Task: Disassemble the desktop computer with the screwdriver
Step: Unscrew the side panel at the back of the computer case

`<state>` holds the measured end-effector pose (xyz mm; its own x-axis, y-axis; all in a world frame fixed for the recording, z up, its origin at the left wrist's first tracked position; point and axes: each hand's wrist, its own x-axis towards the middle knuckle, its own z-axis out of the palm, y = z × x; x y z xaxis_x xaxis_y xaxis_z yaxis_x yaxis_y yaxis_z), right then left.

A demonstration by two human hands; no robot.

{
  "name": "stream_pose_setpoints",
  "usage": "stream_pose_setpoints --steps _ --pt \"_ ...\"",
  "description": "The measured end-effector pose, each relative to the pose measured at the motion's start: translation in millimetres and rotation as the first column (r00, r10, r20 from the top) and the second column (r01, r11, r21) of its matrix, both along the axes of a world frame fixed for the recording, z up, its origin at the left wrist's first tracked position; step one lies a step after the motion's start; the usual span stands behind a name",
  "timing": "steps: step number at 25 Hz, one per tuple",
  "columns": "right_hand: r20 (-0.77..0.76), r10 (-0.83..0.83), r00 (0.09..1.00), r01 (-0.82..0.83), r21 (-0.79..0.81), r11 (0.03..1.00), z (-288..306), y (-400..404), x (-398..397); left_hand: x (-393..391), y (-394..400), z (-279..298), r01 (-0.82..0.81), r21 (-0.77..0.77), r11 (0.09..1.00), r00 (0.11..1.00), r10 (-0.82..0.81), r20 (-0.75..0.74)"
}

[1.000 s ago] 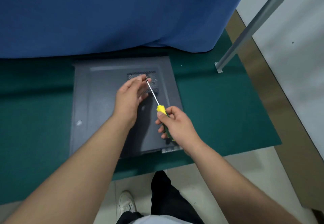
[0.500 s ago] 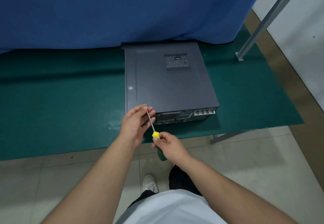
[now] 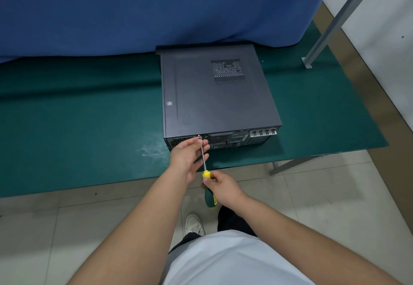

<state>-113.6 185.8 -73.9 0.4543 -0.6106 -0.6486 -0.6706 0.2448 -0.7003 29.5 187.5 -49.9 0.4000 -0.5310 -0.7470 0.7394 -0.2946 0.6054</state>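
Green matting covers the table (image 3: 89, 128) in the head view, and on it, at about one o'clock from the picture's middle, lies the desktop computer (image 3: 219, 99), a dark grey case flat on its side with a perforated vent patch (image 3: 228, 71) toward its far right. Its rear panel faces the person at the table's near edge, showing grilles and connector cut-outs, with a row of pale slot tabs (image 3: 263, 132) at the right end. Just below the case's near left corner, the left hand (image 3: 186, 157) reaches in from seven o'clock; its thumb and fingertips are drawn narrowly together around the upper end of the metal shaft, close against the rear panel, though whether the tip sits in a screw I cannot tell. The screwdriver (image 3: 204, 162) runs from that panel down toward six o'clock, its shaft bare between the hands and its yellow collar and dark green handle sticking out of the right hand (image 3: 221, 187), whose fingers are curled around the handle just off the table's edge. Behind the case, at twelve o'clock, hangs a blue curtain (image 3: 156, 10). A grey metal post (image 3: 330, 23) slants up at two o'clock. Pale floor tiles (image 3: 44, 229) lie below, with a white shoe (image 3: 194, 224) at six o'clock.
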Motion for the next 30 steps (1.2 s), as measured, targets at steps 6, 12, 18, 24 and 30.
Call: stream_pose_setpoints --steps 6,12,18,24,30 --pt "-0.013 0.014 1.0 -0.014 0.008 1.0 -0.1 -4.2 0.1 0.8 -4.0 -4.6 -0.018 0.011 1.0 1.0 0.018 -0.013" --pt "-0.007 0.021 1.0 -0.02 0.027 0.999 1.5 -5.9 0.0 0.8 -5.6 -5.4 -0.021 0.025 0.999 1.0 0.021 0.002" --pt "0.0 0.014 1.0 -0.014 0.029 0.999 2.7 -5.5 0.7 -0.1 -4.7 -4.4 -0.015 0.017 1.0 1.0 0.015 0.013" --pt "0.019 0.016 1.0 -0.017 0.031 0.999 6.7 -5.0 1.7 -1.3 -5.8 -0.6 -0.012 0.043 0.999 0.999 0.01 0.038" --pt "0.037 0.001 0.999 -0.002 0.029 1.0 7.8 -3.7 2.9 -2.1 -5.2 0.9 -0.028 0.038 0.999 0.999 0.026 0.043"
